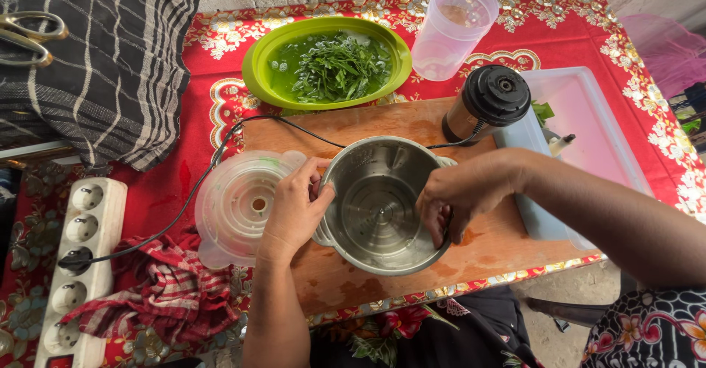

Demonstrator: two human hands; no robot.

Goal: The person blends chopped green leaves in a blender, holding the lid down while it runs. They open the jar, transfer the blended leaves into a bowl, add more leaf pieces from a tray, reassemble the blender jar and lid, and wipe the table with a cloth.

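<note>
A steel blender jar (pixel 376 205) with a blade at its bottom stands on a wooden board (pixel 412 122). My left hand (pixel 296 208) grips the jar's left rim, thumb at the edge. On the opposite rim my right hand (pixel 460 195) holds on, its fingers curled inside the jar. A clear plastic lid (pixel 235 206) lies just left of my left hand. The black-topped blender base (pixel 489 103) stands behind the jar, its cord running left.
A green bowl (pixel 259 63) with leaves in water sits at the back. Beside it stands a clear plastic jug (pixel 452 26). A pale tray (pixel 588 118) lies right. A white power strip (pixel 73 265), checked cloth (pixel 158 291) and scissors (pixel 26 33) are left.
</note>
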